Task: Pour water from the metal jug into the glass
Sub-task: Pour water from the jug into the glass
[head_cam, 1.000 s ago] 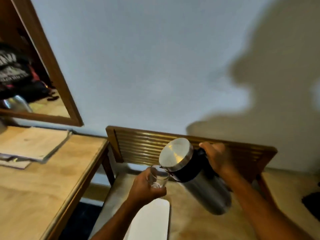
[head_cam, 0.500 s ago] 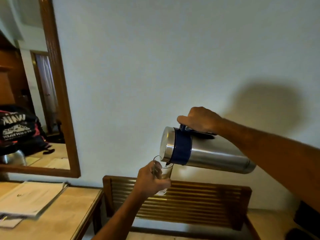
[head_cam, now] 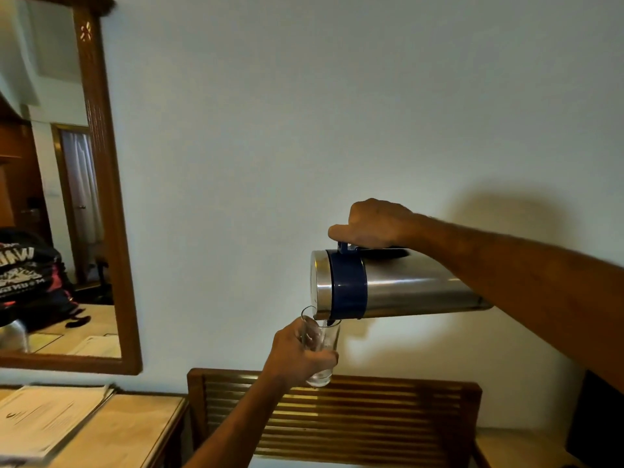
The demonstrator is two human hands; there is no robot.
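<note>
The metal jug (head_cam: 405,288), steel with a dark blue collar and a steel lid, lies almost horizontal in mid-air, lid end pointing left. My right hand (head_cam: 373,223) grips its handle from above. Its spout sits over the rim of a clear glass (head_cam: 320,336), which my left hand (head_cam: 297,356) holds upright just below. A little water shows at the bottom of the glass. My fingers hide the glass's lower left side.
A slatted wooden backrest (head_cam: 337,413) stands against the pale wall below the glass. A wooden desk (head_cam: 128,434) with a stack of papers (head_cam: 44,417) is at the lower left, under a wood-framed mirror (head_cam: 111,231). A dark object (head_cam: 597,420) sits at the right edge.
Both hands rose from low over the bench to in front of the wall. The jug tipped from slanted to nearly horizontal, its spout now over the glass rim. The view tilted upward.
</note>
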